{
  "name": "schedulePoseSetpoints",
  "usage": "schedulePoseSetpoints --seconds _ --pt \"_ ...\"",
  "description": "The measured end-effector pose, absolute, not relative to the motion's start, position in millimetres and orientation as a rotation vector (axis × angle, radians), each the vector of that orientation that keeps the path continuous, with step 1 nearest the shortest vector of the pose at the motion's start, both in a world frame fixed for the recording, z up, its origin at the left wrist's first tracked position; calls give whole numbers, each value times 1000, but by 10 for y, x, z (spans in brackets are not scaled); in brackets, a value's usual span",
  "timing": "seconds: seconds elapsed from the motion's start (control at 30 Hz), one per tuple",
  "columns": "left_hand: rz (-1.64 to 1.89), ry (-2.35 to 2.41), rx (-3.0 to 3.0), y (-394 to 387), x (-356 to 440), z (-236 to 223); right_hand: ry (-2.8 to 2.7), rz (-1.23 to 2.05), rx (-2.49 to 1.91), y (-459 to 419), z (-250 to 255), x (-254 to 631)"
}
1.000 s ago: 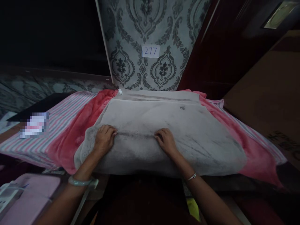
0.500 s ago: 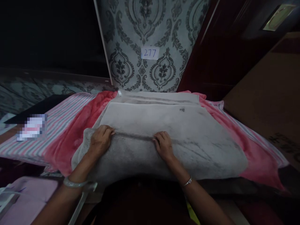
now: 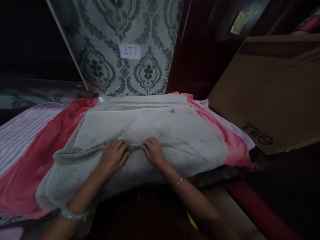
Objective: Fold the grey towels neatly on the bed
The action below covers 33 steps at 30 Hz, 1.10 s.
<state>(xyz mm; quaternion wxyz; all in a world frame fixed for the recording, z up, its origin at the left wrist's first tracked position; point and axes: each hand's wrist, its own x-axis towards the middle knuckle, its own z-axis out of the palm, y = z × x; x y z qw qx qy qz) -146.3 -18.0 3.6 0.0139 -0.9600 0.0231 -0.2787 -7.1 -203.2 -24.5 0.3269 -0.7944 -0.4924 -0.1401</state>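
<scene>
A grey fleece blanket (image 3: 155, 126) lies folded across a pink blanket with a striped border (image 3: 30, 140). My left hand (image 3: 113, 156) rests on the grey blanket near its front fold, fingers stretched forward and pressed into the cloth. Close beside it, my right hand (image 3: 153, 151) has its fingers curled over the same fold line and grips the fabric. The two hands are almost touching at the middle of the blanket. A pale bangle is on my left wrist and a thin bracelet on my right.
A patterned wall panel with a paper label reading 277 (image 3: 130, 51) stands behind the blankets. A large brown cardboard box (image 3: 270, 96) leans at the right. Dark wood furniture fills the back right. A red edge (image 3: 252, 210) runs along the lower right.
Both hands have slid toward each other along the fold and now nearly meet. The view has swung to the right, bringing the cardboard box into sight.
</scene>
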Motion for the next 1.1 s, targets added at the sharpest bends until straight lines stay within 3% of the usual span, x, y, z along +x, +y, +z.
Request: schedulePoseSetpoints --seconds 0.23,0.6,0.9,1.1 --pt "-924 71 -3006 -337 -1170 -81 -1302 -361 -2094 -2215 -211 30" --pt "-1114 45 -3039 -325 -1232 -115 -1224 -372 -2180 -3429 -354 782" --pt "-1234 87 -2933 -348 -1252 -86 -1223 -347 -2176 -3212 -355 739" --pt "-1369 102 -2844 -364 -1278 -108 -1157 -611 -2136 -3228 -297 640"
